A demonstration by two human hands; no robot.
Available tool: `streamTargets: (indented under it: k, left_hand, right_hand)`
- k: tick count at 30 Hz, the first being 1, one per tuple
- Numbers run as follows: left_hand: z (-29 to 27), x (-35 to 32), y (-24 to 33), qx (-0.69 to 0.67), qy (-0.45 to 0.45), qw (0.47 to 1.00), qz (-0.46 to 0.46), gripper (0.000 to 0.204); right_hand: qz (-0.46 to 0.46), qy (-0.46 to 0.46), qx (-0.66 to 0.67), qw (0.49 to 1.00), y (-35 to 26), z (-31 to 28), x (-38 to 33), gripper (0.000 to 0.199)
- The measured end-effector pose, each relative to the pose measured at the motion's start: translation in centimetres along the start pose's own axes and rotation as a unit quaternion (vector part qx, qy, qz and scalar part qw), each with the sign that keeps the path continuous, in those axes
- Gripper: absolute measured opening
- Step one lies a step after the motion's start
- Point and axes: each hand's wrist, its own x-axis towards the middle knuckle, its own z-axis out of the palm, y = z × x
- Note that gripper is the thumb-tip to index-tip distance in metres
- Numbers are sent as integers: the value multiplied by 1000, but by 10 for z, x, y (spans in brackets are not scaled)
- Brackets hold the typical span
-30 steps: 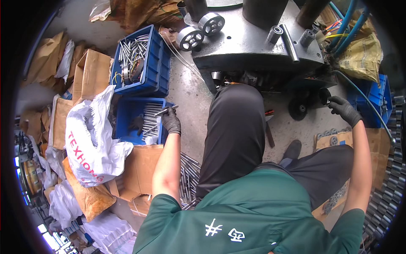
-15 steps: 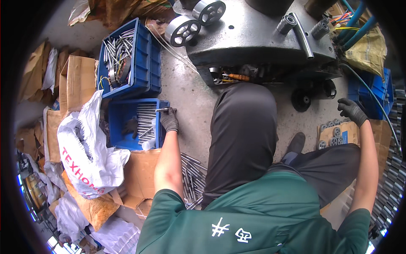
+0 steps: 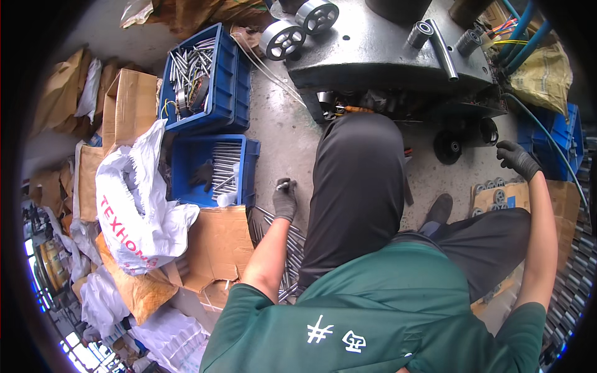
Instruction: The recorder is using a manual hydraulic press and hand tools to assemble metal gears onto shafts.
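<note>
My left hand, in a dark glove, is closed above the floor, between the blue bin and my knee. A short bright piece of a metal rod shows at its fingertips; the rest is hidden. The blue bin to its left holds a row of metal rods, a dark glove and a whitish plastic piece. My right hand, gloved too, hovers at the right with its fingers stretched leftward and apart. It holds nothing, and a black round part lies to its left.
A heavy metal machine bed stands ahead, bearing spoked wheels, bearings and a steel tube. Another blue crate holds loose rods. A white sack, cardboard and more rods crowd the left side.
My left hand has moved away from the blue bin's edge, rightward and nearer to me, with the rod in it. The view has shifted slightly. My right hand has barely moved.
</note>
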Motion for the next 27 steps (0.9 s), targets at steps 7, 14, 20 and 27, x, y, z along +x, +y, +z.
streamTargets:
  k: [7,14,20,27]
  left_hand:
    - [1,-40,30,-89,13,991,-98,17]
    - [-109,14,148,-497,153,840,-155,28]
    - [-156,73,352,-680,-38,731,31,31]
    - [-73,55,543,-729,-327,601,-26,20]
  right_hand:
    - [-28,5,6,1000,8,-7,6,49]
    - [-229,5,31,973,-65,1,-15,41]
    - [-395,15,127,909,-172,15,-121,35]
    - [-559,15,276,782,-200,55,-145,23]
